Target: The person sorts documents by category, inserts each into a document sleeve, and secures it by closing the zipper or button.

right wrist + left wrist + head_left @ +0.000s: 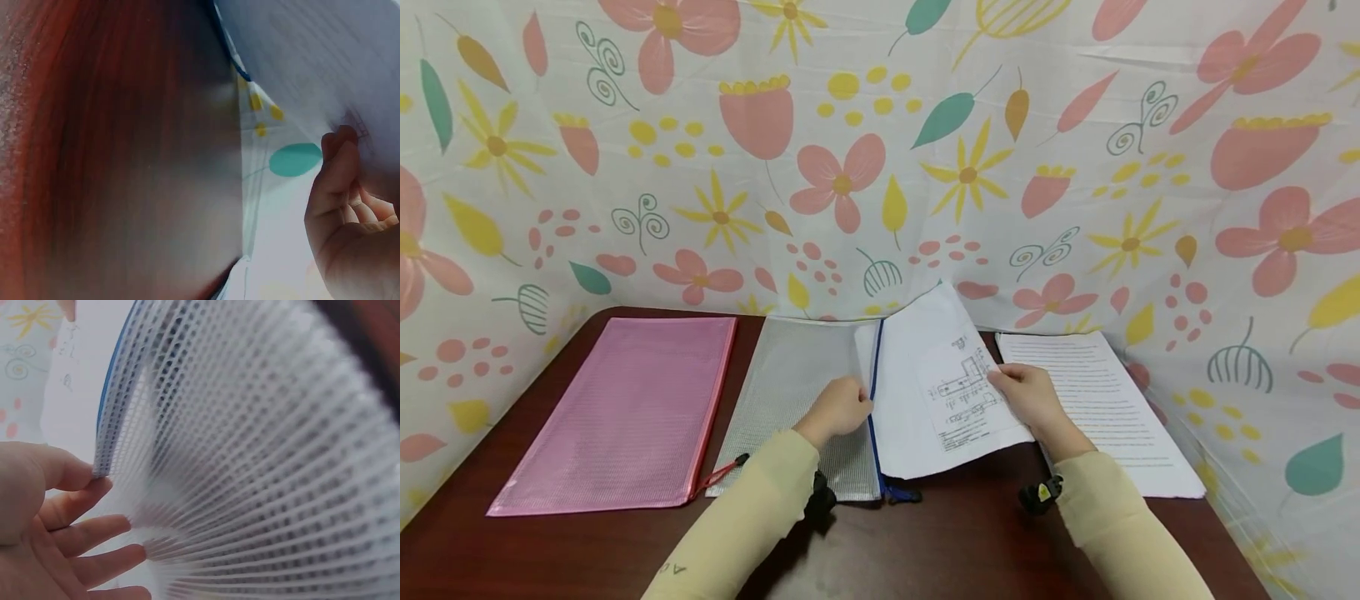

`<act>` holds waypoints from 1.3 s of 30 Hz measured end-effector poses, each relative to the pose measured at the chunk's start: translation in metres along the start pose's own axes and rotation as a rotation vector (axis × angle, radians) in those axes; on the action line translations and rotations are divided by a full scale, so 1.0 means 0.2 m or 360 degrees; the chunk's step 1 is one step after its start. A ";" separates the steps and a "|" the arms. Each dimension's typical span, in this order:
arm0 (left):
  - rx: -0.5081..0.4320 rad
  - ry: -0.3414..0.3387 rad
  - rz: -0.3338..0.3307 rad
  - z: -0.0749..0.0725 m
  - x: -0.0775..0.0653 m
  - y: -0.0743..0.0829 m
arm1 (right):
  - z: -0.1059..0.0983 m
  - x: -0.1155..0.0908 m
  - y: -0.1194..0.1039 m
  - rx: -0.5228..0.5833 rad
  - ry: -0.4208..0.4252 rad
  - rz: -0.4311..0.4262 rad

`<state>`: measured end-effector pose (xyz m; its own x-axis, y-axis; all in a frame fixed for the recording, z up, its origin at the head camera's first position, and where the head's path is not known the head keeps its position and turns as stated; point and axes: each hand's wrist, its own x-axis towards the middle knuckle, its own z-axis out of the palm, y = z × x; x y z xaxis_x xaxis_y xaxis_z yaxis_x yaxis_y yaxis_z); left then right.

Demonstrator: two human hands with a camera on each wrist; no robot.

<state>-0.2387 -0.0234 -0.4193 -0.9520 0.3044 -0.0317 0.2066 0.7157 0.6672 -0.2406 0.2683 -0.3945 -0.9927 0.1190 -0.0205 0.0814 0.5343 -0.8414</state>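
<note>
A clear mesh zipper pouch (797, 358) with a blue zipper edge lies in the middle of the table. My left hand (838, 410) pinches the pouch's edge by the blue zipper; in the left wrist view the thumb and forefinger (75, 503) grip the mesh while the other fingers spread against it. My right hand (1030, 398) pinches the right edge of some white paper (917, 400) printed with a technical drawing. The paper's left part is inside the pouch, seen through the mesh, and the rest sticks out to the right, tilted up off the table.
A pink mesh zipper pouch (625, 408) with a red zipper lies at the left of the brown table (925, 550). To the right is a stack of printed text sheets (1097, 408). A flower-patterned cloth (880, 167) hangs behind the table.
</note>
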 end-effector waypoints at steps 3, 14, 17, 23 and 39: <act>0.0023 -0.0019 -0.0025 -0.01 0.00 0.01 | 0.01 0.00 -0.02 0.0020 0.0018 0.0001; 0.0071 0.0020 -0.0132 0.00 0.00 0.07 | 0.11 -0.03 0.01 0.0257 -0.0010 0.0144; 0.0084 0.0058 -0.0153 0.01 0.00 0.07 | 0.16 -0.06 0.06 0.0132 -0.0092 0.0205; 0.0095 0.0089 -0.0134 0.04 -0.01 0.06 | 0.18 -0.08 0.12 -0.0158 -0.0107 0.0170; 0.0038 0.0158 -0.0126 0.08 0.00 0.06 | 0.14 -0.11 0.10 0.0420 -0.0193 0.0332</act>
<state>-0.2329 -0.0043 -0.4240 -0.9830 0.1834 -0.0090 0.1341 0.7503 0.6474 -0.2194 0.2534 -0.4262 -0.9617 0.0942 -0.2574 0.2736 0.2727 -0.9224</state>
